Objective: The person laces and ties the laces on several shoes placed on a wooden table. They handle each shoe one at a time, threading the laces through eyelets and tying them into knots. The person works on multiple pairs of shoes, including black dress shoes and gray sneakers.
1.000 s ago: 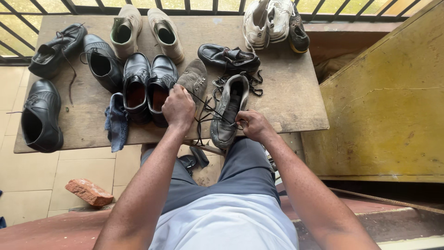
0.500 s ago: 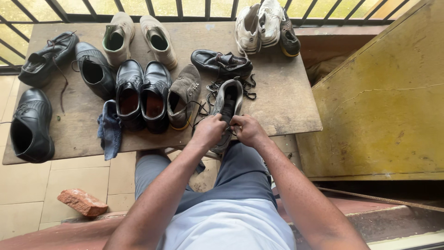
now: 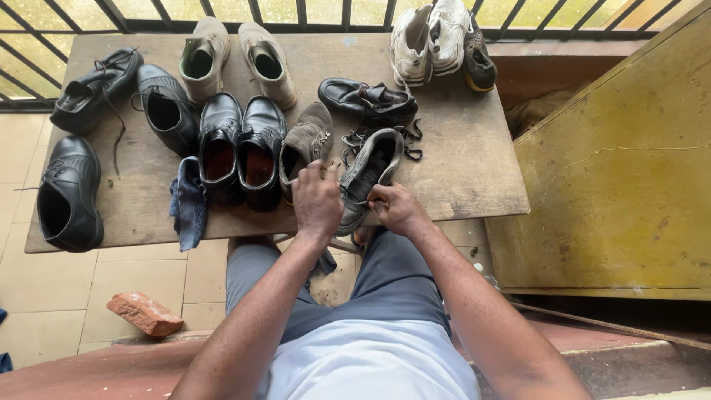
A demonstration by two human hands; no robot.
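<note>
Your left hand (image 3: 317, 198) hangs over the near edge of the wooden surface (image 3: 459, 163), its fingers curled in toward the palm and pinching what looks like a thin dark lace (image 3: 354, 194); the grip itself is partly hidden behind the knuckles, so you cannot tell how tight it is. Your right hand (image 3: 396, 209) is closed around the heel end of the grey sneaker (image 3: 370, 174), fingers wrapped under its near side. That sneaker lies at the front edge of the surface, between your 2 hands, toe pointing away from you and tilted a little to the right, with loose black laces spilling out beside it.

Just left of your left hand sits a brown suede shoe (image 3: 305, 144), touching the right one of a pair of black leather shoes (image 3: 241, 144). A blue cloth (image 3: 189, 201) droops over the front edge beside that pair. Farther back lie a black slip-on shoe (image 3: 366, 100), 2 tan boots (image 3: 237, 59) and a heap of white sneakers (image 3: 433, 37) at the far right corner. 3 more black shoes (image 3: 70, 192) sit toward the left end. On the tiled floor below, near your left knee, lies a red brick (image 3: 144, 313). A yellow panel (image 3: 615, 163) stands to your right.
</note>
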